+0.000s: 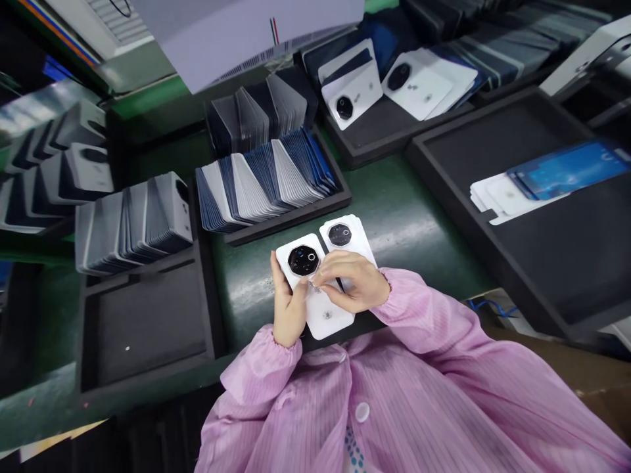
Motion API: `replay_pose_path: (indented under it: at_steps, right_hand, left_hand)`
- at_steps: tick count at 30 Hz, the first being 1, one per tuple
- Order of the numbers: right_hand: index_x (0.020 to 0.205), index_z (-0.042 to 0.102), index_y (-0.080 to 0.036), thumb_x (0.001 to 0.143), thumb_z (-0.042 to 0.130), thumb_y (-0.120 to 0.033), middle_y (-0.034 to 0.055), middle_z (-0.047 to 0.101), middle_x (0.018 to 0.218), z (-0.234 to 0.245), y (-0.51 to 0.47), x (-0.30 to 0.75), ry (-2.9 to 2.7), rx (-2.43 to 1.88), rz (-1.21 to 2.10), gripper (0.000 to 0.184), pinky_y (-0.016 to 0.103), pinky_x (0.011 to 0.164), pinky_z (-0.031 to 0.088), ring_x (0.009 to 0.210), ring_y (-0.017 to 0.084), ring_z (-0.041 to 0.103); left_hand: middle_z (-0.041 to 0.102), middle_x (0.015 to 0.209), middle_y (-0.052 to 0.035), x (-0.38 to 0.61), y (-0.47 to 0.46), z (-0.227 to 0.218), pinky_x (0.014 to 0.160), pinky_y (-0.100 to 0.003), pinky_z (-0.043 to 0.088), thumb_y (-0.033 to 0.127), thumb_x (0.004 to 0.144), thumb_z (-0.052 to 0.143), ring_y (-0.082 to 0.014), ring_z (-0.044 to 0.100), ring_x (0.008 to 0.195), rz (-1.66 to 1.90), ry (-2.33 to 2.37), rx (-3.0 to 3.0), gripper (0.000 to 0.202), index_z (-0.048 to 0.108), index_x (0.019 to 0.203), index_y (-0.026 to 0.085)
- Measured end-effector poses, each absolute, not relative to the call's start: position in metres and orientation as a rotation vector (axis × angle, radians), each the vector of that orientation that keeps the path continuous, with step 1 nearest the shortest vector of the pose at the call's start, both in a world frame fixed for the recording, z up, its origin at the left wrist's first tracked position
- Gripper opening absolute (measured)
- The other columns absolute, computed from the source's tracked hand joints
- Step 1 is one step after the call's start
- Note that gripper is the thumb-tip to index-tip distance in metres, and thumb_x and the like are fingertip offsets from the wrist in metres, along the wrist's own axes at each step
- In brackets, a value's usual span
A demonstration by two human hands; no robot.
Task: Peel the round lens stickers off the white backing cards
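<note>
A white phone back cover (315, 289) with a black octagonal camera ring lies on the green bench in front of me. My left hand (287, 309) grips its left edge, fingers curled. My right hand (351, 282) rests across the cover and pinches a small clear film tab at its middle. A second white cover (345, 238) lies just behind, touching the first on its right side.
A black tray (276, 226) of upright blue and white covers stands behind the hands. Another tray (142, 328) at the left holds a row of covers. A large black tray (542, 263) at the right carries a blue-filmed cover (562, 172). More trays lie further back.
</note>
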State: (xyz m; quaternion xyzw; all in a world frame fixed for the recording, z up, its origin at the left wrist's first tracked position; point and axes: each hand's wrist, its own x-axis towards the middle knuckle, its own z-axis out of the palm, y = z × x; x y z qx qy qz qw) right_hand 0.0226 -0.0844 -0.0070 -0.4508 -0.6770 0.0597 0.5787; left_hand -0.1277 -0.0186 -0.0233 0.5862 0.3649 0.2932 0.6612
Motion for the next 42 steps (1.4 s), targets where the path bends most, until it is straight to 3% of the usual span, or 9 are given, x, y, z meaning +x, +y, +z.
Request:
replay_pose_path:
  at_steps: [10,17,23,29,31,33,35,37,42]
  right_hand:
    - [0.099,0.059,-0.026,0.081,0.053,-0.017,-0.0013,0.074,0.081,-0.010,-0.085,0.026,-1.658,-1.138,0.225,0.021,0.032,0.069,0.059,0.076,0.016,0.071]
    - [0.101,0.062,-0.025,0.080,0.056,-0.012,0.0005,0.076,0.085,-0.008,-0.083,0.028,-1.702,-1.006,0.079,0.025,0.030,0.073,0.059,0.083,0.016,0.072]
    - [0.086,0.066,-0.025,0.081,0.053,-0.015,-0.0004,0.076,0.080,-0.006,-0.082,0.029,-1.773,-1.026,0.101,0.017,0.031,0.074,0.060,0.082,0.016,0.073]
    - [0.093,0.065,-0.027,0.080,0.055,-0.014,-0.0020,0.074,0.077,-0.007,-0.083,0.031,-1.802,-1.034,0.018,0.021,0.034,0.074,0.058,0.088,0.018,0.071]
    - [0.101,0.064,-0.029,0.080,0.058,-0.016,-0.0010,0.074,0.084,-0.006,-0.084,0.031,-1.756,-1.111,-0.016,0.025,0.038,0.080,0.056,0.095,0.021,0.069]
    - [0.116,0.059,-0.029,0.080,0.064,-0.027,0.0041,0.069,0.110,-0.005,-0.084,0.029,-1.652,-1.305,0.019,0.036,0.047,0.093,0.051,0.111,0.026,0.061]
    - [0.132,0.047,-0.026,0.076,0.069,-0.042,0.0111,0.052,0.136,-0.004,-0.083,0.027,-1.520,-1.522,0.120,0.062,0.055,0.104,0.041,0.128,0.032,0.046]
    - [0.140,0.037,-0.022,0.074,0.070,-0.048,0.0153,0.041,0.143,-0.004,-0.081,0.025,-1.439,-1.632,0.262,0.078,0.056,0.108,0.036,0.133,0.033,0.039]
    - [0.123,0.051,-0.019,0.078,0.068,-0.035,0.0144,0.053,0.128,-0.003,-0.079,0.027,-1.284,-1.580,0.403,0.051,0.049,0.104,0.043,0.122,0.029,0.051]
  left_hand:
    - [0.020,0.158,-0.0058,-0.129,-0.021,-0.013,0.116,-0.031,0.021,0.035,0.088,0.056,-0.0204,0.029,0.142,0.691,0.870,1.450,0.080,0.008,0.151,0.025]
    - [0.015,0.160,-0.0067,-0.129,-0.020,-0.012,0.116,-0.028,0.020,0.039,0.087,0.057,-0.0206,0.023,0.144,0.713,0.847,1.476,0.082,0.008,0.151,0.022]
    - [0.017,0.159,-0.0048,-0.130,-0.021,-0.015,0.117,-0.031,0.018,0.038,0.088,0.057,-0.0209,0.024,0.144,0.721,0.844,1.459,0.080,0.009,0.151,0.026]
    - [0.024,0.157,-0.0057,-0.127,-0.022,-0.011,0.116,-0.032,0.023,0.033,0.087,0.058,-0.0211,0.031,0.141,0.716,0.837,1.395,0.081,0.008,0.151,0.027]
    - [0.024,0.157,-0.0048,-0.127,-0.022,-0.012,0.116,-0.032,0.023,0.033,0.088,0.056,-0.0208,0.031,0.141,0.716,0.837,1.395,0.079,0.009,0.151,0.028]
    - [0.023,0.157,-0.0040,-0.128,-0.021,-0.013,0.117,-0.033,0.022,0.033,0.089,0.055,-0.0205,0.029,0.142,0.726,0.825,1.399,0.076,0.010,0.151,0.028]
    - [0.022,0.158,-0.0036,-0.129,-0.021,-0.017,0.117,-0.034,0.021,0.034,0.089,0.054,-0.0210,0.027,0.143,0.745,0.808,1.379,0.074,0.012,0.150,0.029]
    - [0.023,0.158,-0.0033,-0.130,-0.020,-0.022,0.116,-0.036,0.024,0.035,0.089,0.053,-0.0223,0.027,0.143,0.756,0.776,1.327,0.072,0.014,0.150,0.030]
    - [0.029,0.155,-0.0038,-0.128,-0.018,-0.027,0.110,-0.037,0.035,0.032,0.089,0.051,-0.0230,0.038,0.137,0.698,0.785,1.142,0.070,0.015,0.149,0.032]
